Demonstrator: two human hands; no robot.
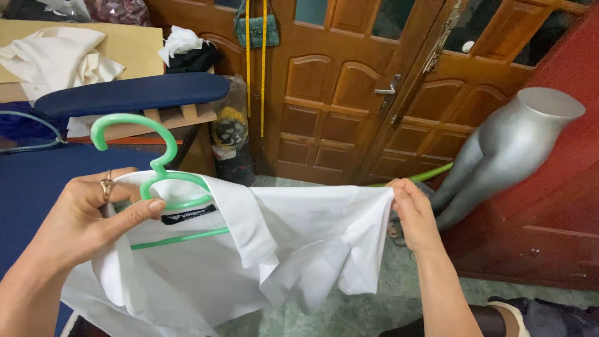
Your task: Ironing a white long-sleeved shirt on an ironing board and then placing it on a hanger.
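Observation:
A white collared shirt [293, 237] hangs on a green plastic hanger [146, 162] in front of me. My left hand [87, 218], a ring on one finger, grips the hanger's neck and the shirt's collar at the left. My right hand [412, 215] pinches the shirt's shoulder edge at the right, pulling the cloth out sideways. The hanger's right arm is hidden inside the shirt, and its green tip [415, 176] shows past my right hand. The rest of the shirt droops in folds below.
A navy padded ironing board [134, 93] and a blue surface [31, 193] lie at the left, with white cloth [56, 56] behind. Brown wooden doors [337, 93] stand ahead with a yellow tape measure [263, 62] hanging. A silver mannequin torso [505, 150] leans at the right.

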